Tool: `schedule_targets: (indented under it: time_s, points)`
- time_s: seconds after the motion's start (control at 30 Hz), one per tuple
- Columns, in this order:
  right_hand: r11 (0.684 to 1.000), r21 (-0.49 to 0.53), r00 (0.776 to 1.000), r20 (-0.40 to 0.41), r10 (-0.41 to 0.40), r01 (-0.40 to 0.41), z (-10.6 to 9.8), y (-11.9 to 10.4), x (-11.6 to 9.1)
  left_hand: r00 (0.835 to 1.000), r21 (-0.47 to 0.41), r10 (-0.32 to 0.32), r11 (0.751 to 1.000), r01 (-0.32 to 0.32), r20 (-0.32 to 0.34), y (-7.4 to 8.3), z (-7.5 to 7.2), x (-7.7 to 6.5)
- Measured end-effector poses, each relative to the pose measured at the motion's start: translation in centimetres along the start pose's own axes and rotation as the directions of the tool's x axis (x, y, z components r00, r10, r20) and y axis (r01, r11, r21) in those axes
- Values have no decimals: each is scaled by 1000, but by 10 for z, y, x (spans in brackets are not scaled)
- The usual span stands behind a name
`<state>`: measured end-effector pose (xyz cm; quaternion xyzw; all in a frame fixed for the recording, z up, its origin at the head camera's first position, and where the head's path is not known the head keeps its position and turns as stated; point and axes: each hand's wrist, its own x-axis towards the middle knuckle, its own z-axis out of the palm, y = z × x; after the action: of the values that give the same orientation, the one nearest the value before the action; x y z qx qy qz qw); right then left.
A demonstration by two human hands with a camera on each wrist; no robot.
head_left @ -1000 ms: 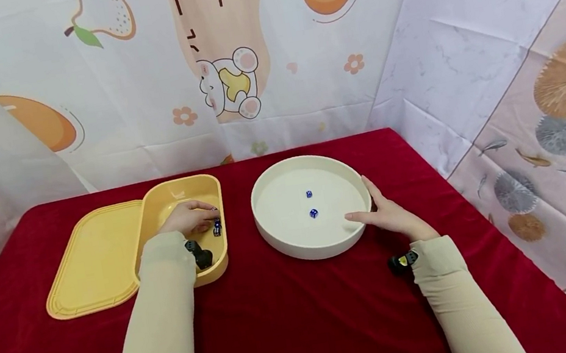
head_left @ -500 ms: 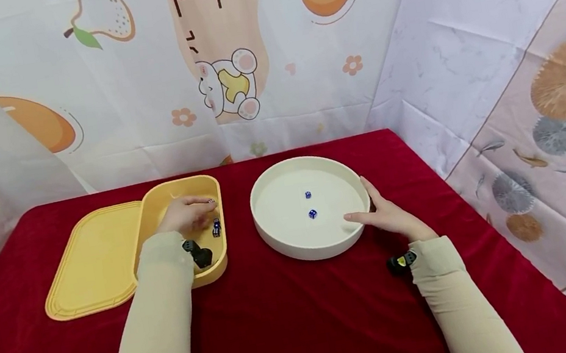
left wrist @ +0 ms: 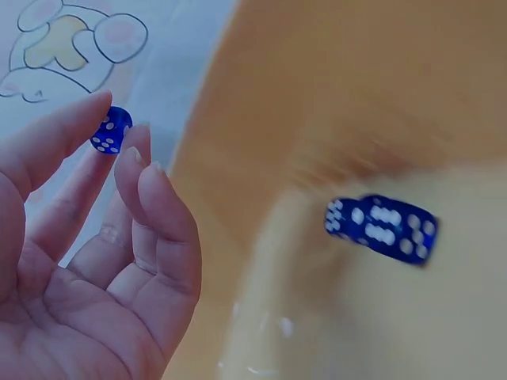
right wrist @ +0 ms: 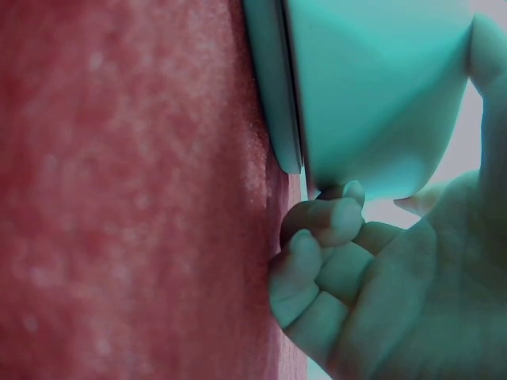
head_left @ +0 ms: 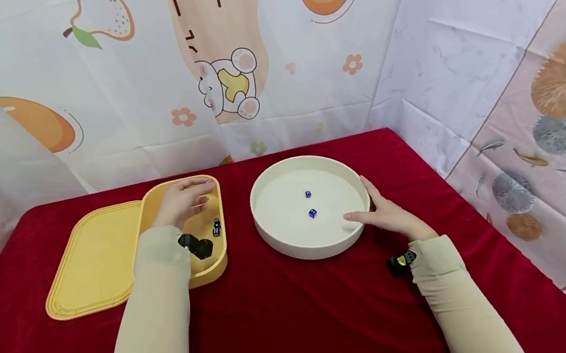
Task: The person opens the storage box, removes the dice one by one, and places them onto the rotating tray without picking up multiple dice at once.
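Note:
Between thumb and finger, my left hand (head_left: 181, 202) pinches a blue die (left wrist: 111, 131) with white dots, raised near the far right rim of the yellow box (head_left: 215, 273). Two or more blue dice (left wrist: 388, 229) lie close together on the box floor, below that hand. At the right, my right hand (head_left: 391, 213) holds the side of a round white tray (head_left: 303, 251), thumb at the rim and other fingers along the outer wall. Inside the tray sit two blue dice, a far die (head_left: 308, 194) and a near die (head_left: 313, 213), apart from each other.
A flat yellow lid (head_left: 88, 263) lies left of the box, next to its wall. Everything rests on a table with a red cloth (head_left: 306, 321). Printed curtains (head_left: 137, 101) hang behind and to the right.
Pinching the die, my left hand has risen from low in the box toward its far rim. The right hand, tray and its two dice stay in place.

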<state>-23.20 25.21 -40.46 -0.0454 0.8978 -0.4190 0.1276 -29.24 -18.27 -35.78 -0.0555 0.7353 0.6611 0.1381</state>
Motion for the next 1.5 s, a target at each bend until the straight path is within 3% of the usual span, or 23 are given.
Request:
schedule_targets:
  time_s: [0.37, 0.7, 0.9, 1.17, 1.33, 1.5]
  points:
    - [1000, 11, 1000, -2, 4, -4, 0, 0, -1, 994, -58, 109, 992, -108, 5, 27, 12, -8]
    - [1000, 11, 1000, 0, -9, 9, -1, 1, -1, 991, -44, 136, 990, -136, -4, 42, 29, -15]
    - [1000, 15, 1000, 0, -10, 10, -1, 1, -1, 987, -66, 159, 985, -159, 4, 44, 48, -17]
    - [1000, 21, 1000, -1, -11, 12, -1, 1, 0, 977, -103, 193, 978, -184, 89, 39, 77, -15]
    - [1000, 19, 1000, -2, -2, 2, 0, 1, 0, 977, -106, 174, 981, -162, 120, 34, 93, -11]
    - [1000, 23, 1000, -6, -5, 5, 0, 1, 0, 979, -53, 141, 990, -134, 145, 31, 110, -9]
